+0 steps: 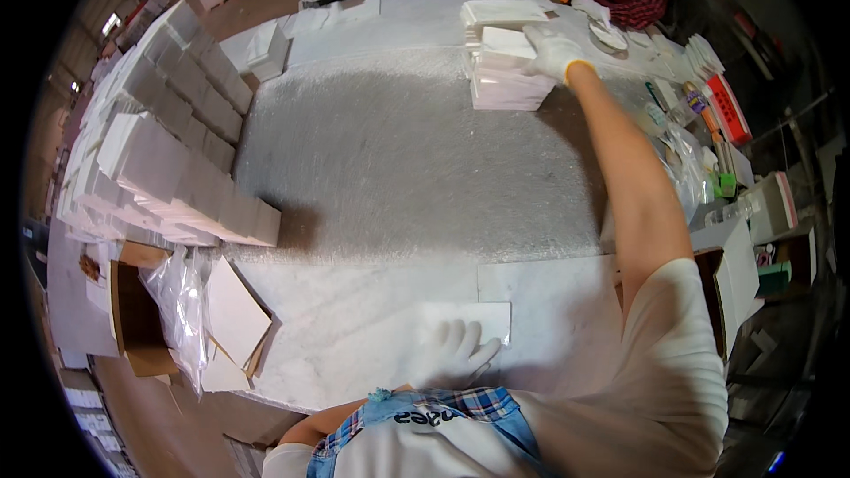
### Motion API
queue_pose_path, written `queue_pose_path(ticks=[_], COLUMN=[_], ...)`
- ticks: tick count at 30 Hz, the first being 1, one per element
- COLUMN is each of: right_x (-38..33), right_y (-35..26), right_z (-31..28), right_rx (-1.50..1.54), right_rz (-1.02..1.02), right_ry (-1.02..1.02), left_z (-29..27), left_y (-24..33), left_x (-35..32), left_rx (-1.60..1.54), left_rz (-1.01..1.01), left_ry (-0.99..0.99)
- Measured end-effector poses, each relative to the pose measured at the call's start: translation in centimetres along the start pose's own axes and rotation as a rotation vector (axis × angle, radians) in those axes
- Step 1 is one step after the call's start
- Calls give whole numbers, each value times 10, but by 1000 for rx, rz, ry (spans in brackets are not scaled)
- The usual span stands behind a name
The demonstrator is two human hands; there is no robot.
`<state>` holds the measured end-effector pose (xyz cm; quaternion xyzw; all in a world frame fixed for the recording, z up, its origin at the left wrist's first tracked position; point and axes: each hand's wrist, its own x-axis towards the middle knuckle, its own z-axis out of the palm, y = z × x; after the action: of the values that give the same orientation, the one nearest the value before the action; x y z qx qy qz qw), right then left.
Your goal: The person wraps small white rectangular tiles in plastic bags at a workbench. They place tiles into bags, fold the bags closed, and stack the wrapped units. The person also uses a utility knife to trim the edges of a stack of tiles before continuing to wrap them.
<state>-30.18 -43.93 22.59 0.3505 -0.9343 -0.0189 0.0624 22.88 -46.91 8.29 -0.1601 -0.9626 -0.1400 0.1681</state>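
Observation:
My left hand (pixel 460 350), in a white glove, lies with its fingers spread on a flat white tile (pixel 487 312) at the near edge of the worktable. Stretched out to the far right, my right hand (pixel 556 51) wears a white glove with an orange cuff. Its fingers close on the right end of a white tile (pixel 506 42) at the top of a stack of tiles (pixel 509 91). The glove partly hides that end of the tile.
Tall rows of stacked white tiles (pixel 177 155) line the left. Cardboard boxes (pixel 142 319) and clear plastic (pixel 181 301) sit near left. A red tray (pixel 728 109), bags and tools crowd the right. Two people in gloves work across the table (pixel 372 150).

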Motion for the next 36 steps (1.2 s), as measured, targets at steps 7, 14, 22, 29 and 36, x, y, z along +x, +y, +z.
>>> queue_pose_path(ticks=[7, 14, 22, 29, 36], right_x=[46, 22, -133, -296, -373], right_y=[20, 6, -79, -169, -207], right_z=[2, 6, -14, 29, 51], right_rx=[114, 103, 311, 438, 473], right_rz=[-147, -31, 44, -29, -120], right_ry=[-199, 42, 69, -123, -246], left_z=[6, 17, 3, -14, -18], left_y=[3, 1, 5, 16, 33], left_x=[-2, 2, -16, -19, -44], left_rx=[33, 74, -16, 2, 24], left_rz=[-76, -46, -13, -21, -48], left_ry=[-93, 237, 36, -25, -64])
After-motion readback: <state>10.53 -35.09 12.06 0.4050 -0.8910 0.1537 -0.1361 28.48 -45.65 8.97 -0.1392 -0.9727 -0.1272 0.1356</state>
